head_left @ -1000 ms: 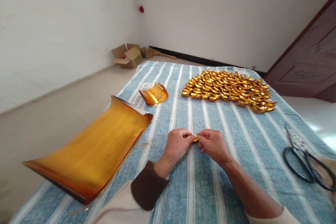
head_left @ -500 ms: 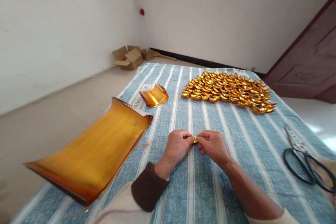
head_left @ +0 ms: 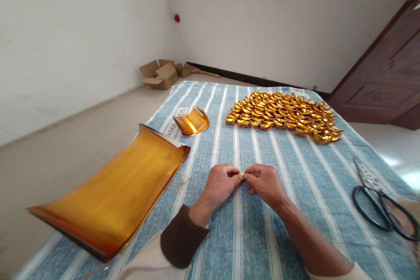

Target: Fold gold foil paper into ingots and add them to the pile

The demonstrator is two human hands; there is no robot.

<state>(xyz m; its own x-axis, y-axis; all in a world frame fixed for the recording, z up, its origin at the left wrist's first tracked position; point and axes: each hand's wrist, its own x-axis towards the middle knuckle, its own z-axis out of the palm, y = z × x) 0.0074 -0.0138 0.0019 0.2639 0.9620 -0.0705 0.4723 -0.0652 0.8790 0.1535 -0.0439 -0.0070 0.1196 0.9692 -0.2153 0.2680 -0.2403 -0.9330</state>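
Both hands meet over the middle of the striped cloth, pinching one small piece of gold foil paper [head_left: 242,176] between them. My left hand [head_left: 222,182] grips its left side with thumb and forefinger. On the other side, the fingertips of my right hand [head_left: 265,182] are closed on the same piece. Most of the paper is hidden by the fingers. Beyond the hands lies a wide cluster of folded gold paper ingots [head_left: 282,113], set close together in rows. A large stack of gold foil sheets [head_left: 114,183] curls at the left, and a smaller curved stack [head_left: 193,121] sits behind it.
Black-handled scissors [head_left: 374,205] lie at the right on the blue-and-white striped cloth [head_left: 249,236]. An open cardboard box [head_left: 160,74] stands on the floor by the far left wall. A dark red wooden panel [head_left: 377,83] rises at the right.
Less of the gold paper shows between the fingertips, which have drawn slightly closer together. The whole view has shifted a little; the stacks and ingots lie as before.
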